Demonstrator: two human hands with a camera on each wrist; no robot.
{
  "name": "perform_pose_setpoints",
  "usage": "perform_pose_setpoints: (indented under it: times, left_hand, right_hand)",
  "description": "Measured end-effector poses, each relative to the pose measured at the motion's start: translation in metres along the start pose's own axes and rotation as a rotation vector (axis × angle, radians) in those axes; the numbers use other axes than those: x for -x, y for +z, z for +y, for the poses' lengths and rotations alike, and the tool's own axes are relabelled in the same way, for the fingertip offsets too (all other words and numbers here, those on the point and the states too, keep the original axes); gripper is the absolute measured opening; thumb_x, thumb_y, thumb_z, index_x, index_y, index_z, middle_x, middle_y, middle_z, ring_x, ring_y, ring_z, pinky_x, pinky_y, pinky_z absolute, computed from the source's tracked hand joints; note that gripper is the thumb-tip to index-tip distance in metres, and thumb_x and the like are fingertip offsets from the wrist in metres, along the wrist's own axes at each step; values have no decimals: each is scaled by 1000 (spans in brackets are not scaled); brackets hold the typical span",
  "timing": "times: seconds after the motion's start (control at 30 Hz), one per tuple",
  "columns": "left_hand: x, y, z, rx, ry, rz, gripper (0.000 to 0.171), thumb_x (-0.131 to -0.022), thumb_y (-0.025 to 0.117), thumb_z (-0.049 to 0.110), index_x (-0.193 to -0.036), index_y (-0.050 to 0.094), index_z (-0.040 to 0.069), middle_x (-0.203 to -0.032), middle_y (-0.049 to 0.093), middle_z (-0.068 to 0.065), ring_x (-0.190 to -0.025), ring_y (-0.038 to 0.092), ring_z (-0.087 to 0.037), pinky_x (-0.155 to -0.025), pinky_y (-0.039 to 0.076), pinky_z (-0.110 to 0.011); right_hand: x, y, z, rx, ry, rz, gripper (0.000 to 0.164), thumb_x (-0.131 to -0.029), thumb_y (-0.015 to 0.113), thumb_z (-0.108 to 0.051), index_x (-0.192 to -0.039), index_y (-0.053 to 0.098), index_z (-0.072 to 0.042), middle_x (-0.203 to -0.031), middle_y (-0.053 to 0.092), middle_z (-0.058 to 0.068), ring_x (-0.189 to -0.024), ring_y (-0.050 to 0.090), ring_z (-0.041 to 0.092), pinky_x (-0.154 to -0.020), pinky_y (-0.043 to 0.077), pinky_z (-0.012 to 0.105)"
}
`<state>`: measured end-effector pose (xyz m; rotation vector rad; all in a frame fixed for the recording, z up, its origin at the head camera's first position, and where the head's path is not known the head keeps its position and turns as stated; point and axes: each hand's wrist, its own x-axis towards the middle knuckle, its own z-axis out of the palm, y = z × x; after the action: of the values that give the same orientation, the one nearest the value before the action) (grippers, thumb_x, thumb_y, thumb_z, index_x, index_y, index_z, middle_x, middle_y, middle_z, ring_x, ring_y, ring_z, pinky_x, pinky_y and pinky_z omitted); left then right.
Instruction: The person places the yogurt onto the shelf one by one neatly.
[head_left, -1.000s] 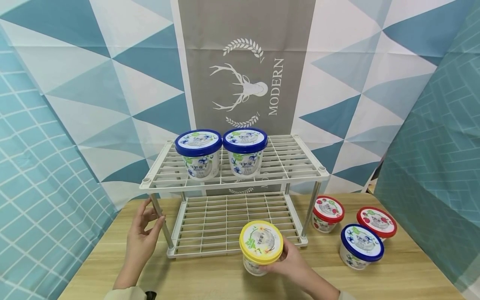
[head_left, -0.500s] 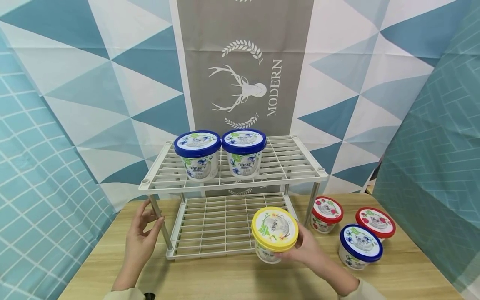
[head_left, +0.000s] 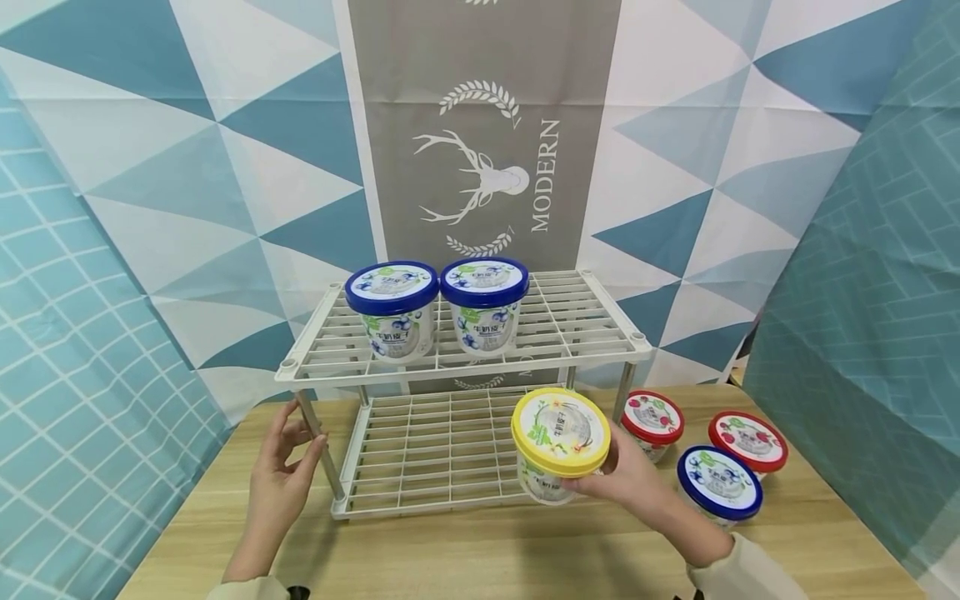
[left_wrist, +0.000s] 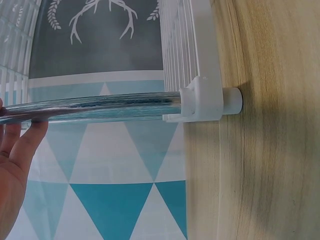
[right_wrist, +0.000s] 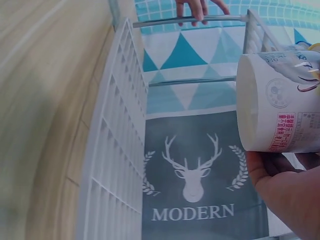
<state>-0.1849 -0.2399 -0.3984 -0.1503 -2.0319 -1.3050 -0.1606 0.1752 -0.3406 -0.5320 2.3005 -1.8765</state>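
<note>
My right hand (head_left: 637, 479) grips a white tub with a yellow lid (head_left: 561, 432), held upright and raised in front of the rack's lower right part. In the right wrist view the tub (right_wrist: 280, 105) shows its pale base, with the thumb and fingers against its side. At the rack's front left metal post (head_left: 321, 446), my left hand (head_left: 281, 479) pinches the post between thumb and fingers. That post (left_wrist: 115, 106) crosses the left wrist view, the hand at its left end. Two blue-lidded tubs (head_left: 393, 312) (head_left: 484, 307) stand side by side on the upper shelf.
The white two-tier rack (head_left: 465, 367) stands on a wooden table (head_left: 420, 558). Right of it are two red-lidded tubs (head_left: 652, 417) (head_left: 748, 440) and a blue-lidded tub (head_left: 720, 483). Patterned cloth (head_left: 300, 192) hangs behind.
My right hand has carried the yellow-lidded tub up and to the right, nearer the rack's lower right side. The left hand stays at the post.
</note>
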Motion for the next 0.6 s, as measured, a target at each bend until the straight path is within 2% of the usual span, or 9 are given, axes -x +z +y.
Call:
perform_pose_setpoints:
  times: [0.37, 0.6]
  left_hand:
    - [0, -1, 1, -4, -16, -1, 67, -82, 62, -12, -141, 39, 9, -96, 54, 23, -86, 56, 13, -65, 47, -4]
    - [0, -1, 2, -15, -12, -6, 67, -83, 62, -12, -141, 39, 10, -97, 53, 24, -86, 55, 14, -65, 47, -4]
  right_hand:
    - [-2, -11, -21, 57, -62, -18, 74, -79, 72, -13, -138, 30, 0, -132, 44, 25, -116, 53, 31, -87, 53, 32]
    - [-2, -16, -25, 19, -124, -77, 71, -84, 67, -14, -139, 26, 2, -133, 43, 25, -110, 55, 3, -89, 52, 26]
